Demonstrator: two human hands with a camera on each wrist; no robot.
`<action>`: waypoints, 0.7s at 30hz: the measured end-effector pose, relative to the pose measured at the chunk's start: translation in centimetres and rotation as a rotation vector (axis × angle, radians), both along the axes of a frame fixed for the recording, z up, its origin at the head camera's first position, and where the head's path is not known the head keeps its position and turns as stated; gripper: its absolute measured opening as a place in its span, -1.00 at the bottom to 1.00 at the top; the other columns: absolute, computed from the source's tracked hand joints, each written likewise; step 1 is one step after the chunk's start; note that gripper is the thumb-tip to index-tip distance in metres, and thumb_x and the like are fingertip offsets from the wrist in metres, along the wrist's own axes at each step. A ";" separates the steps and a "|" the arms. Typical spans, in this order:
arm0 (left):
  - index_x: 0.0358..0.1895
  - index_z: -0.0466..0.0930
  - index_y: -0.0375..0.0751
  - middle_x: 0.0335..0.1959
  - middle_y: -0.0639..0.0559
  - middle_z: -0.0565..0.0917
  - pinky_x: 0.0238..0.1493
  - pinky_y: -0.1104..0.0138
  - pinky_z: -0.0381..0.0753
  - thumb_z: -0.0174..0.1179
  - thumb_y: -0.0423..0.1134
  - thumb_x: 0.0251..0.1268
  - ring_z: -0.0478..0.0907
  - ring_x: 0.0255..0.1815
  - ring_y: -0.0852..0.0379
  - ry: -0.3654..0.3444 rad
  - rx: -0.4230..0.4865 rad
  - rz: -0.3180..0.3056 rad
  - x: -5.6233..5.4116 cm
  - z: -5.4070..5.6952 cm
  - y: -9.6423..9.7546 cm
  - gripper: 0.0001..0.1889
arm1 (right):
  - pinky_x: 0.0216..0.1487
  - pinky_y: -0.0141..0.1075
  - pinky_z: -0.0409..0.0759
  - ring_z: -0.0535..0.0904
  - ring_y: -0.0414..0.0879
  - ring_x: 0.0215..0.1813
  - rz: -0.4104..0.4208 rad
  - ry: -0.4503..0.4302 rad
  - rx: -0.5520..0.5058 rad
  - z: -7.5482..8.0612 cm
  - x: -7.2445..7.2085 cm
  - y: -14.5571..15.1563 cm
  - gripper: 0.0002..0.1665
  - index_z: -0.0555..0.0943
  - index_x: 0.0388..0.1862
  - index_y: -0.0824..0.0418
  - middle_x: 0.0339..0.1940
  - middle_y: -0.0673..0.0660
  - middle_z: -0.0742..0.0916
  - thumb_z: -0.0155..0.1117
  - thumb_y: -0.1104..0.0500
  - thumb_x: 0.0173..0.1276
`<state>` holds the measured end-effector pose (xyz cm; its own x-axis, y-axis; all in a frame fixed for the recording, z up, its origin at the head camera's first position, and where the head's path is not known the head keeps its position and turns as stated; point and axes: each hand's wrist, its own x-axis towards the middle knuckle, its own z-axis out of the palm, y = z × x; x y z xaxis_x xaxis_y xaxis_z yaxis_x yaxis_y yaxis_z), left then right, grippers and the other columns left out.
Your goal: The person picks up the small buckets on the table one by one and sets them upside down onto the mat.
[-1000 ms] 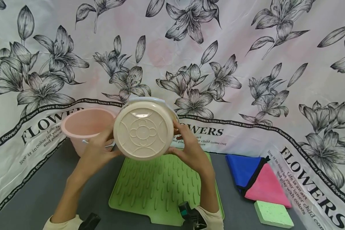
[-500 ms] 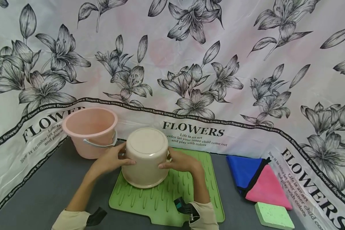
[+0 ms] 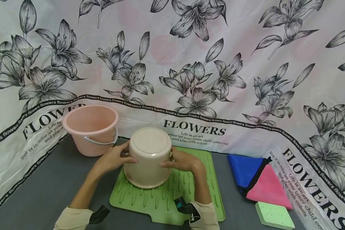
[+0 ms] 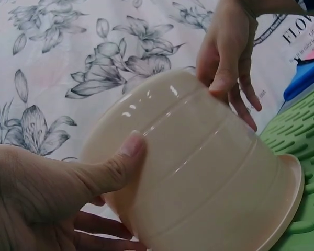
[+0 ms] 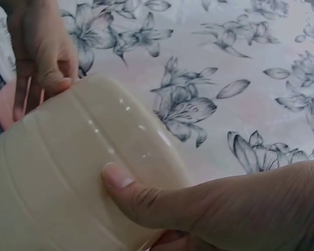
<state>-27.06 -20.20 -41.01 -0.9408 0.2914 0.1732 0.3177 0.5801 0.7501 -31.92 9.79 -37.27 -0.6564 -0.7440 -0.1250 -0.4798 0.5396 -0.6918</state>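
Note:
A cream bucket (image 3: 149,159) stands upside down on a green ridged drying mat (image 3: 187,195), its base facing up and its rim down on the mat. My left hand (image 3: 112,159) holds its left side, thumb across the front wall and the other fingers farther round. On the opposite side my right hand (image 3: 184,159) grips it the same way. In the left wrist view, the left thumb presses the smooth wall of the bucket (image 4: 193,167). The right wrist view shows the right thumb on the bucket (image 5: 68,167). The bucket's handle is hidden.
A pink bucket (image 3: 93,140) with a pale handle stands upright at the back left. To the right lie a folded blue and pink cloth (image 3: 264,182) and a light green sponge (image 3: 274,214). Behind the dark table (image 3: 54,185) hangs a flower-printed sheet (image 3: 149,105).
The cream bucket, earlier lifted with its base toward the camera, has come down upside down onto the mat. Over the last half second it shifts only slightly, still held by both hands.

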 end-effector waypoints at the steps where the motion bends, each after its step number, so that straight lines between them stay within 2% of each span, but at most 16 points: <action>1: 0.67 0.02 -0.36 0.35 -0.51 0.56 0.16 -0.07 0.77 0.39 0.05 0.36 0.61 0.30 -0.45 0.001 0.003 -0.011 0.0 -0.1 0.0 0.02 | 0.37 0.08 0.66 0.52 0.32 0.46 -0.020 -0.006 0.016 0.0 0.1 0.1 -0.09 0.06 0.66 0.37 0.51 0.41 0.47 0.28 0.05 0.59; 4: 0.69 0.01 -0.31 0.36 -0.50 0.56 0.18 -0.07 0.76 0.38 0.04 0.37 0.60 0.33 -0.44 0.001 0.015 -0.030 -0.1 -0.4 -0.2 0.01 | 0.36 0.08 0.66 0.52 0.34 0.46 -0.037 -0.014 0.016 0.1 0.2 0.3 -0.07 0.03 0.66 0.39 0.51 0.43 0.47 0.28 0.06 0.59; 9: 0.69 -0.01 -0.32 0.39 -0.49 0.54 0.21 -0.09 0.75 0.38 0.03 0.39 0.57 0.35 -0.46 0.010 0.024 -0.052 -0.2 -0.4 -0.2 0.01 | 0.37 0.07 0.66 0.52 0.33 0.46 -0.005 0.014 -0.023 -0.2 -0.2 0.4 -0.05 -0.01 0.67 0.39 0.51 0.43 0.45 0.28 0.10 0.58; 15: 0.68 0.01 -0.32 0.37 -0.48 0.56 0.19 -0.11 0.75 0.41 0.06 0.36 0.61 0.31 -0.46 -0.004 0.022 -0.035 -0.1 -0.1 -0.1 0.03 | 0.40 0.04 0.65 0.52 0.30 0.47 0.019 0.023 -0.039 -0.1 -0.3 0.0 -0.05 -0.02 0.69 0.36 0.54 0.41 0.44 0.27 0.11 0.59; 18: 0.67 0.05 -0.30 0.35 -0.47 0.58 0.18 -0.12 0.75 0.41 0.08 0.36 0.62 0.30 -0.45 -0.007 0.013 -0.023 -0.1 0.0 0.1 0.01 | 0.42 0.08 0.62 0.49 0.30 0.49 0.019 0.017 -0.044 0.0 -0.2 0.0 -0.03 -0.03 0.70 0.35 0.55 0.40 0.43 0.30 0.12 0.57; 21: 0.66 0.08 -0.31 0.35 -0.45 0.59 0.18 -0.10 0.75 0.41 0.08 0.36 0.63 0.30 -0.42 -0.013 -0.002 -0.013 -0.1 -0.1 0.1 0.00 | 0.48 0.14 0.55 0.44 0.30 0.53 -0.030 0.037 -0.045 0.4 0.1 0.2 0.02 -0.01 0.69 0.37 0.55 0.40 0.44 0.35 0.07 0.53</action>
<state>-27.16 -20.05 -41.07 -0.9391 0.3038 0.1607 0.3156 0.5773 0.7530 -31.82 9.98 -36.90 -0.6818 -0.7284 -0.0671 -0.4898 0.5228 -0.6977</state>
